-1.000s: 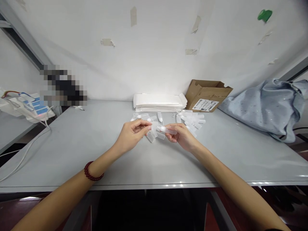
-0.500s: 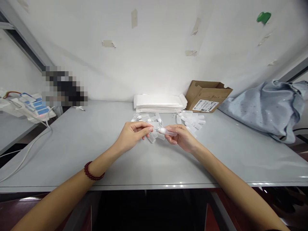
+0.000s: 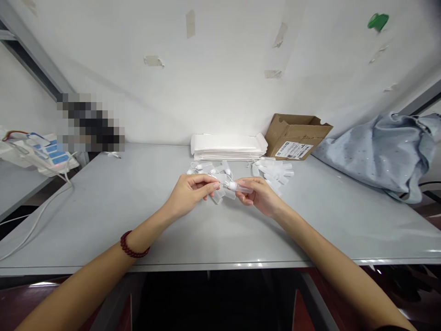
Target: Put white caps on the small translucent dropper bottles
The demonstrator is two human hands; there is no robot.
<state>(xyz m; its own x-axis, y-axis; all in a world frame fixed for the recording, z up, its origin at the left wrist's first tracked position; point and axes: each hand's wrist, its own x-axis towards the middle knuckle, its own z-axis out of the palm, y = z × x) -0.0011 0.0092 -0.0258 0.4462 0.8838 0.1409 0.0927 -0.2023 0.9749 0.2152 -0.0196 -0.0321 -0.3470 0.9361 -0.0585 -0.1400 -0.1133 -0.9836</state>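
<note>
My right hand (image 3: 258, 195) is closed round a small translucent bottle (image 3: 237, 186) with a white top, which lies sideways and points left. From the top a thin tip reaches toward my left hand (image 3: 198, 191). The thumb and fingers of that hand are pinched together just left of the tip; what they hold is too small to name. Behind and below my hands lies a pile of similar bottles (image 3: 217, 198), some with thin white loops. A second pile of bottles (image 3: 275, 170) lies beyond my right hand.
Flat white cartons (image 3: 229, 146) are stacked against the wall. An open brown cardboard box (image 3: 296, 133) stands to their right, beside a light blue cloth bag (image 3: 375, 156). At the far left are a white power strip (image 3: 51, 154) and loose cables (image 3: 44, 209) over the grey table (image 3: 213, 239).
The view has shifted very slightly. Both hands keep their grip, and the bottle stays almost where it was, with its tip close to my left fingers.
</note>
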